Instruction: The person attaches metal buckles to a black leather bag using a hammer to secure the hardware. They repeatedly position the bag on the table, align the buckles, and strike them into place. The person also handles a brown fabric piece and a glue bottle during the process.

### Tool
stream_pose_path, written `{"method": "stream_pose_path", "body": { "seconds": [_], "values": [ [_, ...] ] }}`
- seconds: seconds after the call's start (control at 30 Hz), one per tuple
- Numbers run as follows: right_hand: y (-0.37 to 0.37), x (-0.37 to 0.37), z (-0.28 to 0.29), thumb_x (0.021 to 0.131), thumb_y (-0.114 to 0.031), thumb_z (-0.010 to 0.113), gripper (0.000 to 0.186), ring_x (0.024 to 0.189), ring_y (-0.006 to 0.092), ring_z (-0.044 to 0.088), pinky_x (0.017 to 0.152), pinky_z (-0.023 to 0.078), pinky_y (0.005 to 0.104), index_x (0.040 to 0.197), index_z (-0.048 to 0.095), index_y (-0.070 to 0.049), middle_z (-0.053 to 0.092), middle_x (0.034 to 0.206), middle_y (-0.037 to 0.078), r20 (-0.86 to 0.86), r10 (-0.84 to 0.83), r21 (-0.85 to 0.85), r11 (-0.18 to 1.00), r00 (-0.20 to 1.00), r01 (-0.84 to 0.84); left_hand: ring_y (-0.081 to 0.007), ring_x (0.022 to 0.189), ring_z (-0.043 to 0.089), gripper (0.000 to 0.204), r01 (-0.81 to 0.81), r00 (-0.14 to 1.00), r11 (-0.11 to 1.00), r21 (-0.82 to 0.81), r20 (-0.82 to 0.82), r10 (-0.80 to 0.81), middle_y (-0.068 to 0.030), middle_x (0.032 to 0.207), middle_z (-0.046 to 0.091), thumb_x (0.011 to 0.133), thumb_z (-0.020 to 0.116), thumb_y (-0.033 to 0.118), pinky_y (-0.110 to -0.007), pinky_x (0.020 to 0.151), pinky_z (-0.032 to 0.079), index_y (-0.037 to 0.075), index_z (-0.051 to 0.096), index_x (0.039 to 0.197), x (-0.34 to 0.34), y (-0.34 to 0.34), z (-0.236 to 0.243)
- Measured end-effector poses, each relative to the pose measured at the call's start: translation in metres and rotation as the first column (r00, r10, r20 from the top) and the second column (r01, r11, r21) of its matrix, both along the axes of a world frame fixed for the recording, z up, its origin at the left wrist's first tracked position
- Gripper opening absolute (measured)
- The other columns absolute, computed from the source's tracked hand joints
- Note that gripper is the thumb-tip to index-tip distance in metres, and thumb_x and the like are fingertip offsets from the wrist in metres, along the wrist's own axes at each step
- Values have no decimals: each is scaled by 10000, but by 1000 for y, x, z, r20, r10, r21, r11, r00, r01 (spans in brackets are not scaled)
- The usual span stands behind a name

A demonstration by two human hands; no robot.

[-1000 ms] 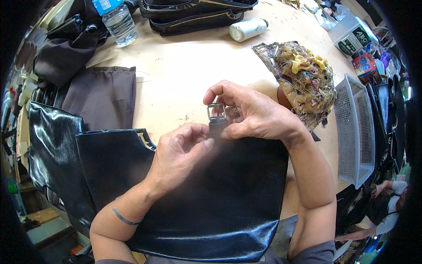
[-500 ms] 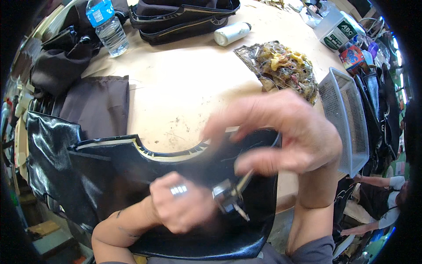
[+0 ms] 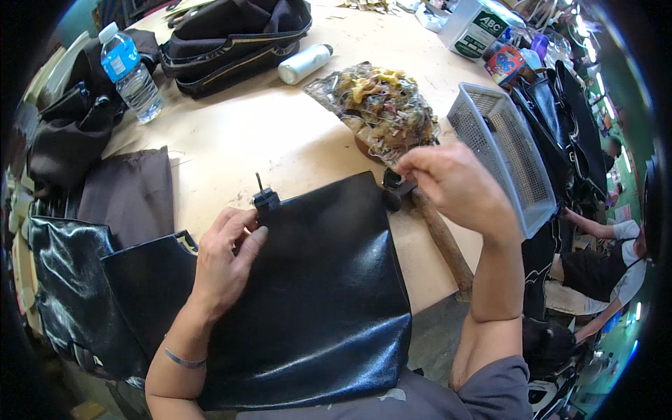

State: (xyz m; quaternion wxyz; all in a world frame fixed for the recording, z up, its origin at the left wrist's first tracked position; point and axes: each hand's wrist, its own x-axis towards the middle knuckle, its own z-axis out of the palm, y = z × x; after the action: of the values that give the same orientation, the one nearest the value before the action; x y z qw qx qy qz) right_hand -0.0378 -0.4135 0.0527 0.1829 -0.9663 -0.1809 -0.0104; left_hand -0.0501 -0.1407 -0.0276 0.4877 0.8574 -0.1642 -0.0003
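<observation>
At the far-left corner of a large, glossy black leather-like panel, a small black buckle piece with a thin metal prong is seen. Its long axis is pointed away from the wearer, tipped slightly left, with the prong outermost. By the left hand it is approached from the panel's left side, so the buckle is placed just ahead and slightly right of those fingertips. Thumb and fingers are bent with only a small gap between them; whether the buckle's base is pinched there cannot be told.

Beyond the panel's far-right corner, well apart from the buckle, the right hand is held with its fingertips drawn together; whether anything is gripped cannot be told. Beneath it, right of the panel, a wooden-handled tool with a dark head is laid. Past the panel's far edge, a tangled heap of yellow-brown scraps is piled, and farther right a grey perforated plastic basket is set.
</observation>
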Motion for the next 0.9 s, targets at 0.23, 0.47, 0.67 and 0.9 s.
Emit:
{"method": "stream_pose_path", "body": {
  "seconds": [0.23,0.47,0.67,0.9],
  "values": [
    [1,-16,-51,789,-290,544,258,751,240,604,663,481,372,763,605,-40,613,763,107,270,-325,-371,833,906,410,-162,664,509,249,18,993,981,195,109,-40,-89,793,517,792,548,24,-272,602,412,-56,519,1025,5,-7,-7],
    [-24,16,-76,704,-404,640,435,851,311,588,725,463,395,814,612,16,613,879,172,-79,-555,-132,829,828,544,-91,702,481,239,-70,996,989,-133,-66,61,-27,798,498,781,538,-38,-222,654,411,5,484,1010,5,-10,-18],
    [-57,6,-74,688,-260,651,296,733,221,591,656,451,311,813,601,4,615,781,153,-38,-607,285,755,794,591,-101,675,517,91,7,1000,1000,22,23,-7,-59,832,555,772,591,29,-233,624,422,3,505,760,11,-15,2],
    [1,-62,-25,686,-67,689,186,667,59,492,605,409,203,811,555,-42,527,746,-14,-261,-132,670,689,956,278,-131,842,562,129,210,963,954,-215,-124,-240,-84,939,575,778,592,38,-247,756,446,-9,540,886,-21,-29,26]
  ]
}}
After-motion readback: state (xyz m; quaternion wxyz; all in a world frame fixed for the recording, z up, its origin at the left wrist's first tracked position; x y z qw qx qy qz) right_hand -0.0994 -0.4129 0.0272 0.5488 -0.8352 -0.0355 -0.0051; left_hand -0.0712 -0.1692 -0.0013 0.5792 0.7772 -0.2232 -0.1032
